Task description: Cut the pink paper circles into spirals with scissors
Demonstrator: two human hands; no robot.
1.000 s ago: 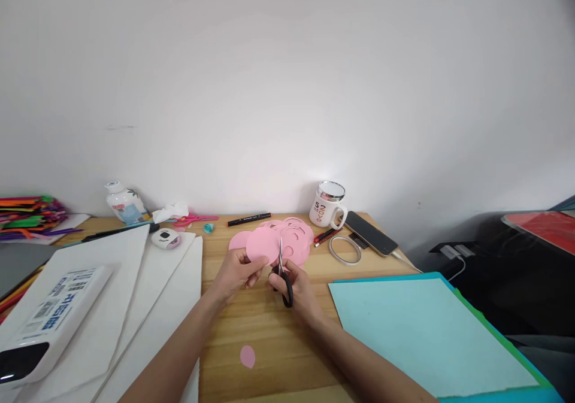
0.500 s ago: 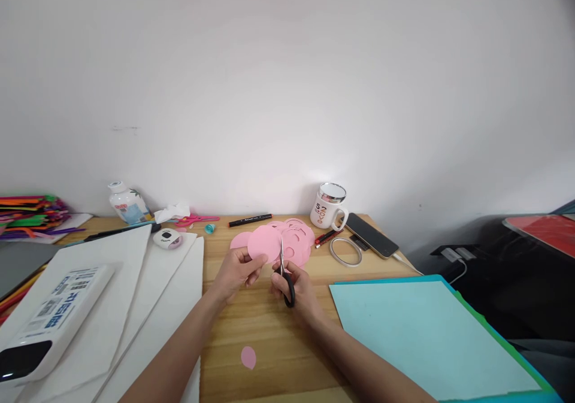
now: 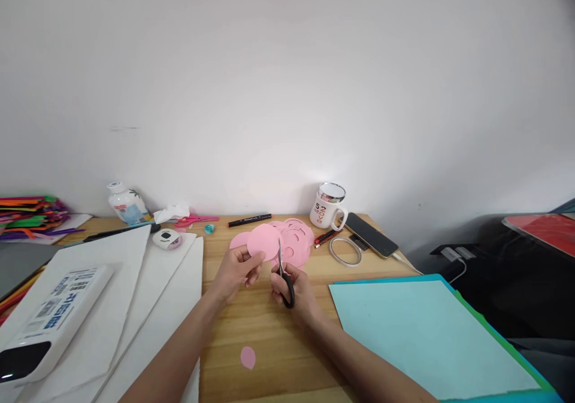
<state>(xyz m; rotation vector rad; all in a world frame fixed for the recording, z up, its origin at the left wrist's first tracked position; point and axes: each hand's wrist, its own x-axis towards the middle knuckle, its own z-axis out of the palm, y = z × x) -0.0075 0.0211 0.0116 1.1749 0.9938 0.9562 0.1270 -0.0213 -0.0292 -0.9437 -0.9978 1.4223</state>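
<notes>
My left hand point(image 3: 238, 272) pinches the lower edge of a round pink paper disc point(image 3: 263, 241). In my right hand point(image 3: 296, 289) is a pair of black-handled scissors point(image 3: 288, 289), its blades pointing away from me at the disc's right edge. Whether the blades are cutting into the paper I cannot tell. Behind both hands lies a heap of pink paper cutouts point(image 3: 297, 239), partly hidden by the disc. A small pink petal-shaped piece point(image 3: 248, 357) rests on the wooden table point(image 3: 269, 337) between my forearms.
A white mug point(image 3: 327, 206), phone point(image 3: 372, 235) and tape roll point(image 3: 345, 252) stand behind right. Light blue sheets point(image 3: 422, 331) lie at right. White paper point(image 3: 171, 319) with a long white device point(image 3: 58, 316) covers the left. A black marker point(image 3: 250, 220) and pink scissors point(image 3: 197, 218) lie near the wall.
The scissors' blades have tilted slightly left and look closer together beside the disc. Both hands stay almost in the same place.
</notes>
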